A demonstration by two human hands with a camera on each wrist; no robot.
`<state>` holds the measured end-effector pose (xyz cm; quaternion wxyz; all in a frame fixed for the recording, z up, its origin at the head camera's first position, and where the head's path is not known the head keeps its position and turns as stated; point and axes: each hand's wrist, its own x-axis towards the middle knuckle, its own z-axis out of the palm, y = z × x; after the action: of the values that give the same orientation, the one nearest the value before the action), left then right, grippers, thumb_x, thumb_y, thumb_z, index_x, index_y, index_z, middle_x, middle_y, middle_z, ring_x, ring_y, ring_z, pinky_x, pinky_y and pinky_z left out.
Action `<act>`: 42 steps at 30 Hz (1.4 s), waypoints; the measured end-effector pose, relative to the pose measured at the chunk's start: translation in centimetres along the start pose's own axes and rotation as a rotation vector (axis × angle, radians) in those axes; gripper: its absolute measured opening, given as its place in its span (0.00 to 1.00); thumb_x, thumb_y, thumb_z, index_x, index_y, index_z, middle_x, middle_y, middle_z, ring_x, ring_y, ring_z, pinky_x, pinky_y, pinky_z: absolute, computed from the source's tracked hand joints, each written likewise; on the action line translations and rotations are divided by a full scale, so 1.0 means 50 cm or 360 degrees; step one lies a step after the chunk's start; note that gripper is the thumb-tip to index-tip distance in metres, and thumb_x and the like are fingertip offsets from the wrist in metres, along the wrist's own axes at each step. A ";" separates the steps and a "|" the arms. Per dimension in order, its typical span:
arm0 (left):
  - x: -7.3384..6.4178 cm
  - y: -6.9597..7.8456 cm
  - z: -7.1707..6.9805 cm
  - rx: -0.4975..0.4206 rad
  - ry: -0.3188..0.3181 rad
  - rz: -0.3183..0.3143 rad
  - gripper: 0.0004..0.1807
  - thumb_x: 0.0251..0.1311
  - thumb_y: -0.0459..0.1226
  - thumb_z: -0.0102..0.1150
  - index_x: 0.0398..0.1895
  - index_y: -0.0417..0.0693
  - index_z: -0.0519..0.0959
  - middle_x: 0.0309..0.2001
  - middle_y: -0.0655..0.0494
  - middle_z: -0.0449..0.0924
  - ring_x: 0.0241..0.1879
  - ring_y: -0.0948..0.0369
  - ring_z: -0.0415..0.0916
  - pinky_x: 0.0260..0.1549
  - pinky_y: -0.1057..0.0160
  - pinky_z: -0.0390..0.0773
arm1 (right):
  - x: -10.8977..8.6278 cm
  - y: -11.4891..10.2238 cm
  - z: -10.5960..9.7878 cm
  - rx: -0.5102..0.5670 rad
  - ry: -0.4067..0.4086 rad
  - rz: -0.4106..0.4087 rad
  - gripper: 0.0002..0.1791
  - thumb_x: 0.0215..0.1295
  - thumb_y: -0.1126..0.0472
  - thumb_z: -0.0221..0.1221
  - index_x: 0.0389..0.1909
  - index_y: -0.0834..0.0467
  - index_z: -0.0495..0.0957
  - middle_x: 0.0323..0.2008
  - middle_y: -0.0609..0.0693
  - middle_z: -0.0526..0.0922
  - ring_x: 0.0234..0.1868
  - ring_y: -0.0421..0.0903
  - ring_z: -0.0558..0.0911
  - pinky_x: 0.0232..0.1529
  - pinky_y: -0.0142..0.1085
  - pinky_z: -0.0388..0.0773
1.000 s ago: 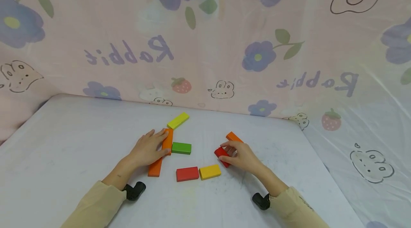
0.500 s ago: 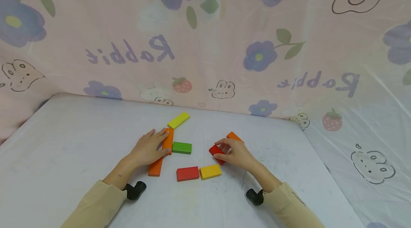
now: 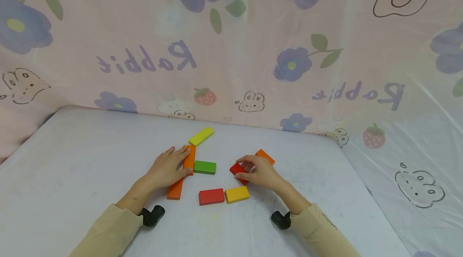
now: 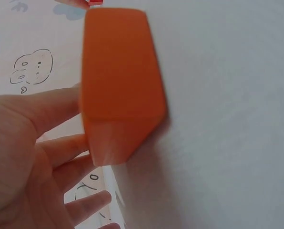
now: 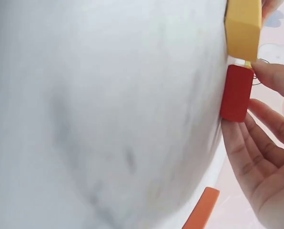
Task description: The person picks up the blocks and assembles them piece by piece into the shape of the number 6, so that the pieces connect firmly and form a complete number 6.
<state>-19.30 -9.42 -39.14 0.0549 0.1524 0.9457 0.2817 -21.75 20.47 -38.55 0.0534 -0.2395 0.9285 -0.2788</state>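
My right hand holds a red block between thumb and fingers, just behind the yellow-orange block. In the right wrist view the red block lies near the end of that yellow-orange block. My left hand lies with its fingers spread, fingertips and thumb touching an orange block. A second orange block extends toward me, partly under the hand in the head view. Close up, an orange block fills the middle of the left wrist view, beside the left hand.
Against the orange block's right side lies a green block. A lime-yellow block lies at its far end. Another red block sits left of the yellow-orange one. One more orange block lies behind my right hand. A patterned curtain closes off the back.
My right hand has slid leftward with the red block, bringing it closer to the green block and uncovering more of the orange block behind. The left hand stays where it was.
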 end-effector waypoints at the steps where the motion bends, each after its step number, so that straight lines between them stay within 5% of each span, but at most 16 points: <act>1: 0.000 0.000 0.000 0.0000 -0.0001 0.0000 0.33 0.64 0.42 0.56 0.69 0.36 0.62 0.71 0.38 0.58 0.70 0.34 0.48 0.66 0.32 0.49 | 0.002 -0.001 0.001 0.0007 -0.0003 -0.0004 0.19 0.56 0.56 0.68 0.48 0.58 0.81 0.36 0.49 0.83 0.36 0.43 0.79 0.35 0.27 0.77; 42: 0.000 0.004 -0.001 0.0006 -0.0026 -0.0044 0.34 0.64 0.43 0.56 0.70 0.38 0.62 0.72 0.39 0.57 0.70 0.35 0.49 0.66 0.32 0.48 | 0.045 -0.057 0.024 0.0097 -0.0176 0.0040 0.18 0.60 0.59 0.65 0.51 0.56 0.79 0.43 0.49 0.83 0.44 0.44 0.79 0.46 0.34 0.79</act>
<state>-19.27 -9.30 -38.97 0.0663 0.1417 0.9478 0.2779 -22.28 16.75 -37.95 0.1155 -0.2412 0.9181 -0.2927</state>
